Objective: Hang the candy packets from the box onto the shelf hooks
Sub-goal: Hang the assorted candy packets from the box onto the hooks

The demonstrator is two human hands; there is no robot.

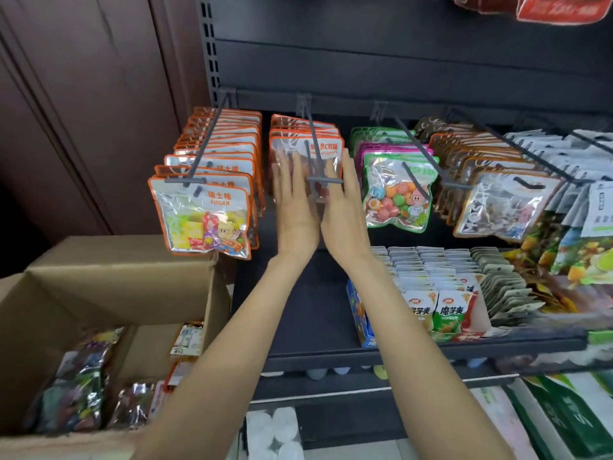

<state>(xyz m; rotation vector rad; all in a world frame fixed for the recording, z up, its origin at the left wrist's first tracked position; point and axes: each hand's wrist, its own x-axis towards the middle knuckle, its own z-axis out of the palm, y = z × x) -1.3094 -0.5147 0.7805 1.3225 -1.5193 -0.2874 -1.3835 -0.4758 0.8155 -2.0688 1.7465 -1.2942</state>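
Hands [320, 207] flat against hooked packets [306, 151]

Box [109, 283] down at the lower left, open, with loose packets [83, 380] lying inside. Just right of that, the shelf [428, 351], hooks [318, 151] sticking out toward the camera in a row. Far-left hook loaded with a deep stack of packets [205, 210], hanging right above the box's back corner. Next hook over: fewer packets [306, 134], with both hands, left [293, 207] and right [345, 207], flat against the front one, side by side. Further right, more packed hooks [421, 151]. Below those, small pouches [441, 293] standing in rows on the shelf board.
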